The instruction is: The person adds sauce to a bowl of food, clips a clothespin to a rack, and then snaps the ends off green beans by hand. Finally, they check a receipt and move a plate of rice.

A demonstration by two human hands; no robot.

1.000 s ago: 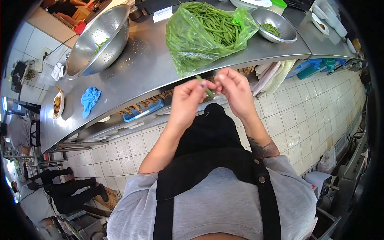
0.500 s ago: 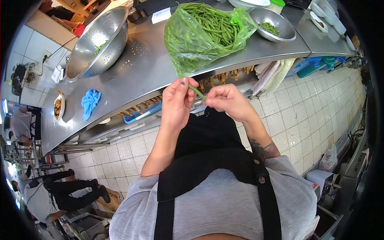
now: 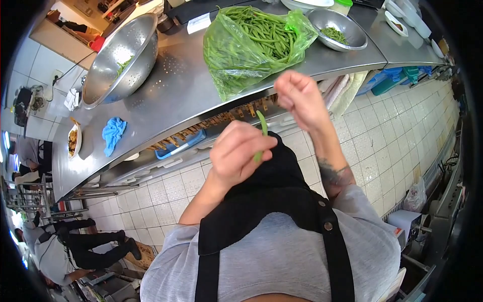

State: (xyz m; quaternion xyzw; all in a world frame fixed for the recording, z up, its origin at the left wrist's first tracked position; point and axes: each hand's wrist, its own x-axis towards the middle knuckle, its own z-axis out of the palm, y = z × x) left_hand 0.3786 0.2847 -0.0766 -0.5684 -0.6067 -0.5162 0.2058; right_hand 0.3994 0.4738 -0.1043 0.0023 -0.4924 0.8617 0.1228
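Note:
My left hand (image 3: 236,153) is closed on a single green bean (image 3: 262,122), pinching it so that one end points up toward the counter. Over to the right, my right hand (image 3: 302,98) is raised with its fingers curled together near the counter's front edge; anything between them is too small to make out. Beyond both hands lies an open green plastic bag (image 3: 229,63) full of green beans (image 3: 266,32). To its right stands a steel bowl (image 3: 356,36) with small green pieces (image 3: 334,35) inside.
A large perforated colander (image 3: 143,60) with a few beans sits tilted at the left of the steel counter (image 3: 171,95). Near it are a blue cloth (image 3: 114,135) and a dish of food (image 3: 74,141). A person (image 3: 55,249) stands at the lower left.
My hands have come apart. My right hand moved up and right toward the bowl, while my left hand lowered and turned with the green bean, which now stands more upright.

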